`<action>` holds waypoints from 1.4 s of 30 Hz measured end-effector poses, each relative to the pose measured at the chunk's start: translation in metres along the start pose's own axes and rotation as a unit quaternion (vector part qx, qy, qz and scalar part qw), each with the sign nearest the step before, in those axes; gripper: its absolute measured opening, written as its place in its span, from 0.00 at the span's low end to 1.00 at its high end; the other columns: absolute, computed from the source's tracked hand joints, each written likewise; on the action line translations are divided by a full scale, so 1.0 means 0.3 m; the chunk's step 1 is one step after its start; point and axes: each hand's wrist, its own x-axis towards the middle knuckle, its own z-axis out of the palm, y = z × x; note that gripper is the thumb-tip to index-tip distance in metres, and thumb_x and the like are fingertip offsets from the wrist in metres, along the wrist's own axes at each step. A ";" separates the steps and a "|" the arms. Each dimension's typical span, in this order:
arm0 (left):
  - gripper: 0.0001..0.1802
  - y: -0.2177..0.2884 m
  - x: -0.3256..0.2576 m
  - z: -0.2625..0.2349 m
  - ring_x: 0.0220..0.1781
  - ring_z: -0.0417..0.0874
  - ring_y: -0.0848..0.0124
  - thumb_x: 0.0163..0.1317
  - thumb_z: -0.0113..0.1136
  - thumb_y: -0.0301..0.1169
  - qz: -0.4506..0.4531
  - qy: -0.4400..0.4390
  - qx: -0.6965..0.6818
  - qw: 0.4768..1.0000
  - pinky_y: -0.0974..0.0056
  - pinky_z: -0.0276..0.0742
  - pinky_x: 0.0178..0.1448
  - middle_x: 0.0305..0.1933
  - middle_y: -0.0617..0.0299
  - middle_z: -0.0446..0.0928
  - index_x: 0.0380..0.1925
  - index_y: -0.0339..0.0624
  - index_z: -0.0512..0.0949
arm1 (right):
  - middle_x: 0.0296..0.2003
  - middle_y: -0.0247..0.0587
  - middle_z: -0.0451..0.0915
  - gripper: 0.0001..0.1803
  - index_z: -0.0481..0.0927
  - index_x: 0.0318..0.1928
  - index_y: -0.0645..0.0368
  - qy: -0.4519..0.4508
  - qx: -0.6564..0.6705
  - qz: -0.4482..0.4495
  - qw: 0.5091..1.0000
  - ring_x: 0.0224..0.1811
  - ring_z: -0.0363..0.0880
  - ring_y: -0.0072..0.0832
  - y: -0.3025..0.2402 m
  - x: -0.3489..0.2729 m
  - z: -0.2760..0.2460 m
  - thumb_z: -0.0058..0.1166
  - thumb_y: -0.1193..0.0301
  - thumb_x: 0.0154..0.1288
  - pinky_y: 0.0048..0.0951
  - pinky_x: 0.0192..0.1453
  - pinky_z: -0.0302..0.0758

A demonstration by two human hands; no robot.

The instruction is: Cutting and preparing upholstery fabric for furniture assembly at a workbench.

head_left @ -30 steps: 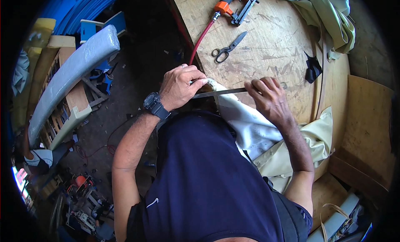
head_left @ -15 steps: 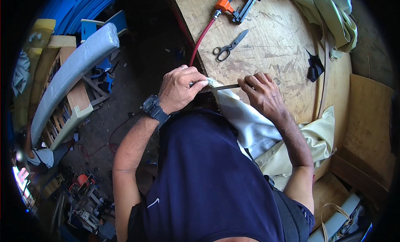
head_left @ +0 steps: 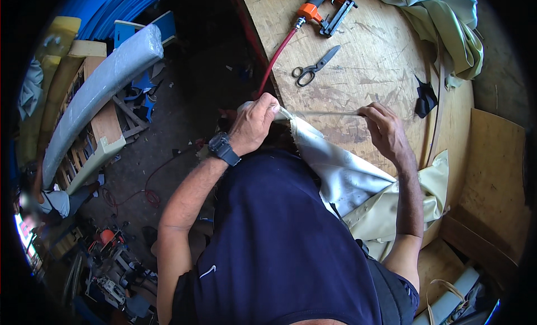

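The right hand (head_left: 385, 133), pinching a thin, blurred strip (head_left: 330, 113), has moved away from the left hand (head_left: 255, 123), which pinches a corner of the white fabric (head_left: 335, 157), widening the gap. The fabric drapes at the surface (head_left: 369, 62)'s near edge.

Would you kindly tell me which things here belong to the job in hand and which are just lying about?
In use:
- pale fabric, edge pinched by left hand
- thin blurred strip, gripped by right hand

Apparently lying about:
- scissors
- orange pneumatic stapler, red hose attached
- black scrap
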 end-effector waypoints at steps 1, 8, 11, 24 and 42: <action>0.06 -0.021 0.000 0.022 0.41 0.86 0.47 0.80 0.56 0.31 0.037 0.028 0.008 0.999 0.48 0.80 0.45 0.36 0.49 0.84 0.46 0.40 0.75 | 0.42 0.42 0.83 0.12 0.86 0.52 0.60 0.000 -0.001 0.002 1.000 0.45 0.84 0.38 0.000 -0.003 0.017 0.58 0.79 0.71 0.39 0.51 0.79; 0.16 -0.061 0.001 0.015 0.37 0.90 0.53 0.72 0.69 0.42 0.084 -0.034 -0.002 0.996 0.55 0.84 0.41 0.35 0.55 0.87 0.48 0.43 0.78 | 0.32 0.39 0.82 0.12 0.82 0.58 0.65 0.013 0.289 0.228 0.930 0.34 0.79 0.24 -0.033 0.015 0.124 0.52 0.73 0.83 0.29 0.41 0.77; 0.17 -0.071 0.005 0.004 0.37 0.92 0.56 0.68 0.73 0.44 0.142 -0.052 0.043 0.988 0.58 0.86 0.41 0.36 0.57 0.89 0.44 0.43 0.85 | 0.34 0.35 0.80 0.17 0.79 0.67 0.61 0.096 0.312 0.134 0.936 0.34 0.76 0.20 -0.018 0.025 0.167 0.51 0.74 0.84 0.26 0.41 0.76; 0.06 -0.036 -0.072 -0.002 0.44 0.87 0.57 0.68 0.68 0.29 0.055 -0.047 0.084 0.994 0.56 0.84 0.49 0.40 0.55 0.84 0.38 0.37 0.85 | 0.48 0.41 0.86 0.25 0.83 0.62 0.55 0.026 -0.061 -0.190 0.979 0.47 0.84 0.39 -0.054 0.063 0.107 0.59 0.81 0.64 0.40 0.51 0.82; 0.04 0.003 -0.096 -0.037 0.42 0.88 0.59 0.65 0.68 0.23 0.067 -0.016 0.027 0.997 0.58 0.83 0.49 0.39 0.57 0.84 0.39 0.36 0.85 | 0.51 0.37 0.82 0.25 0.83 0.63 0.57 -0.048 -0.090 -0.236 0.966 0.51 0.80 0.34 -0.172 0.144 0.203 0.59 0.68 0.64 0.38 0.58 0.77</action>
